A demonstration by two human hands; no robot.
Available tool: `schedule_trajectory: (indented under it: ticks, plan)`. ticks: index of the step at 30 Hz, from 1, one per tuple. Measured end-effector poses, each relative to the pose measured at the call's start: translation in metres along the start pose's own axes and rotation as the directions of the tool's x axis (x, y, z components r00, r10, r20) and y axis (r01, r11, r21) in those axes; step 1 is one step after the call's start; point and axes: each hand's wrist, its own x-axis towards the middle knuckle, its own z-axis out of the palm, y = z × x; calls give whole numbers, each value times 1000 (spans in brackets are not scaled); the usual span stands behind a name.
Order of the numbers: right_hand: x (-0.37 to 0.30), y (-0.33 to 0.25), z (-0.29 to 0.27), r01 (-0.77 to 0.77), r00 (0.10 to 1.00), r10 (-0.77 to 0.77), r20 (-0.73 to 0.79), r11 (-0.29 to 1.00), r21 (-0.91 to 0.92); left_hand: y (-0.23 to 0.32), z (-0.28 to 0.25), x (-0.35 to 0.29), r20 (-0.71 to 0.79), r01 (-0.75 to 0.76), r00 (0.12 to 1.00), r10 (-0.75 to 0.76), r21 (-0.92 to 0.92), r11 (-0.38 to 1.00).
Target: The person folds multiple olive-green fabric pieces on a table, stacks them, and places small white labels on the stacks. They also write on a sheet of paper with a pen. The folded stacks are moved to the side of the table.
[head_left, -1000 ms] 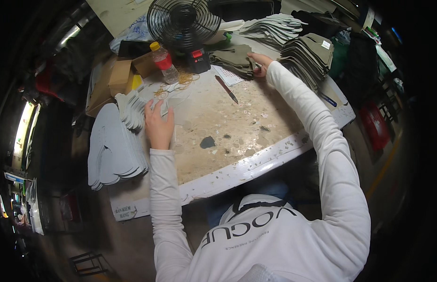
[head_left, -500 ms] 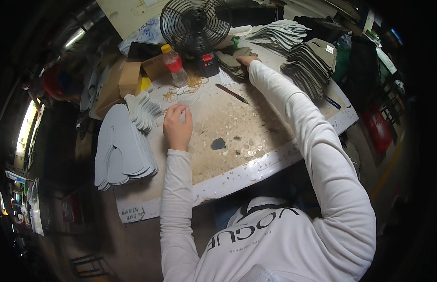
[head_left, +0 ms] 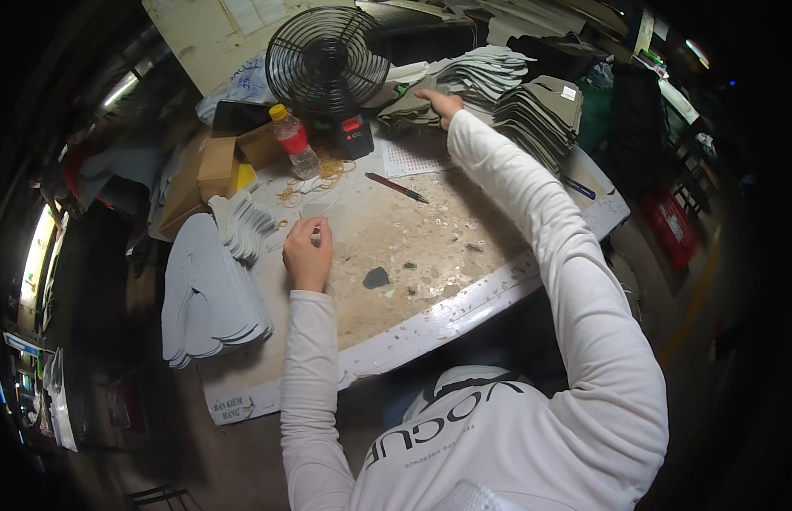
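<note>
Right hand (head_left: 442,106) on flat olive-grey fabric-like pieces (head_left: 406,113)
Left hand (head_left: 309,257) well apart; cannot tell either grip; a light touch should keep edges aligned.

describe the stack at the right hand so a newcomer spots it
Find the black fan on the table. Right of its base, behind the printed sheet, sits an olive stack. Smaller than its olive neighbour, it alone has the right hand over it.

White long-sleeved top (head_left: 532,434), dark lettering (head_left: 457,410), perhaps dark waistband (head_left: 481,376).
</note>
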Motion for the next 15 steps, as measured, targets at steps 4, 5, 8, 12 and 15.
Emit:
schedule_trajectory:
  ticks: [4, 5, 8, 12, 15]
  plan:
    - [-35, -54, -31, 46, 983, -29, 179, 995, -91, 12, -5, 2, 33, 105, 994, -102, -80, 991]
    - [-49, -65, -43, 128, 952, -78, 295, 979, -157, 18, -7, 3, 52, 177, 984, -172, -132, 975]
    - [-92, -92, -60, 363, 905, -238, 351, 863, -351, 46, -17, 3, 256, 388, 920, -296, -493, 779]
    - [-143, -102, -65, 682, 732, -387, 561, 416, -602, 102, -26, -16, 512, 534, 846, -150, -816, 223]
    - [-200, -69, -51, 932, 358, -497, 791, 139, -334, 141, -16, -38, 521, 537, 834, -180, -842, 48]
